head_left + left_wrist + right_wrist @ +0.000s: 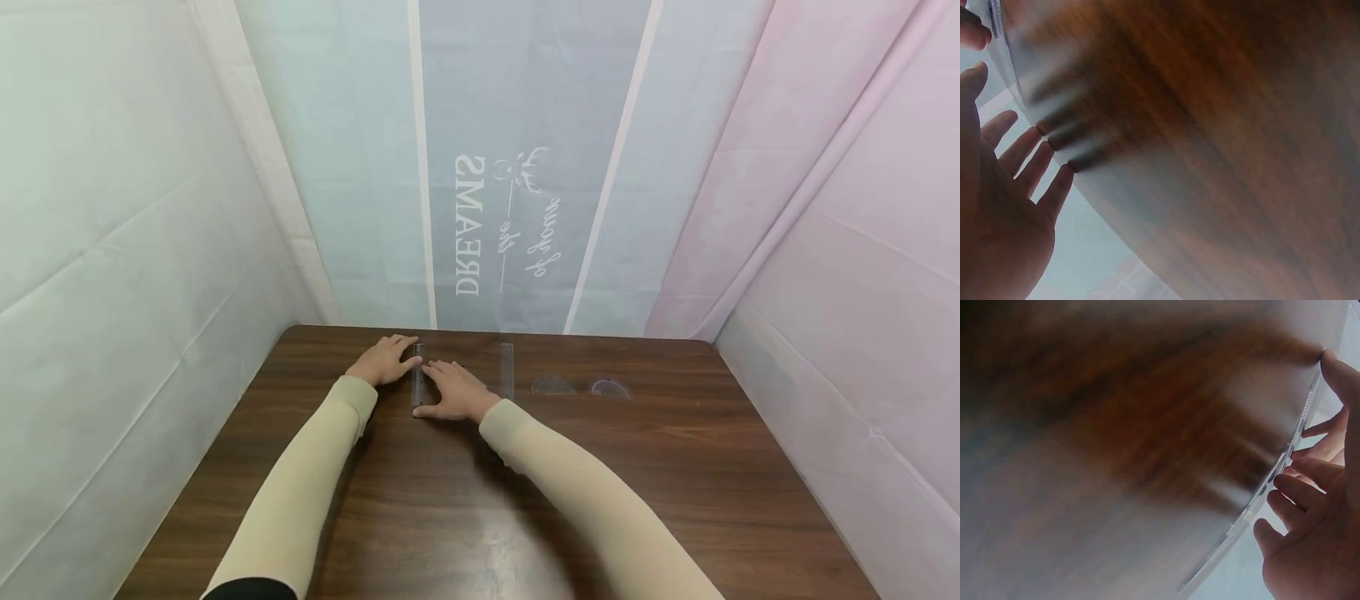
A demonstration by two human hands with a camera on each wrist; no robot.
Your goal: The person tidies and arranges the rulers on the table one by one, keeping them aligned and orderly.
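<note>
Ruler btwn L fingers & R fingers

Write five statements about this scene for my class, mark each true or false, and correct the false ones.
1. A clear ruler lies between the left hand and the right hand. True.
2. Only one ruler is in view. False: a second ruler lies to the right of the first.
3. The left hand is closed in a fist. False: its fingers are stretched out.
4. The rightmost protractor lies apart from both hands. True.
5. The tabletop is white. False: it is brown.
</note>
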